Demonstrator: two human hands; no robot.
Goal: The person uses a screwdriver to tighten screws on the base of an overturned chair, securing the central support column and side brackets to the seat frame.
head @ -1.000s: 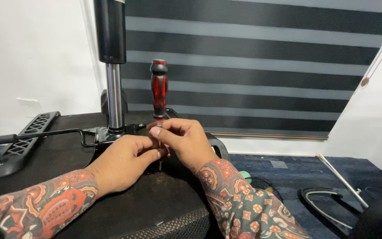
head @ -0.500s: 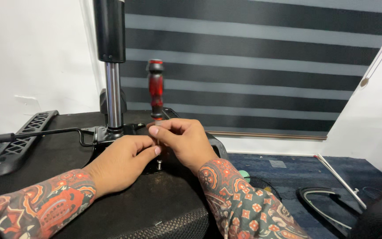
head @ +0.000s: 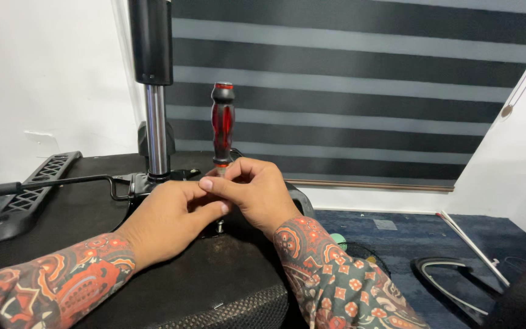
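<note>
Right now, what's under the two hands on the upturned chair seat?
A small metal bolt shows below the fingers of the left hand and right hand, standing on the black seat underside. The red-black screwdriver rises behind them. Its tip and whatever it meets are covered by the hands.

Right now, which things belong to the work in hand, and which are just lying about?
In hand: left hand, right hand, red-and-black screwdriver, screw, upturned chair seat, gas-lift column.

Lying about: armrest, white rods, striped blind.
</note>
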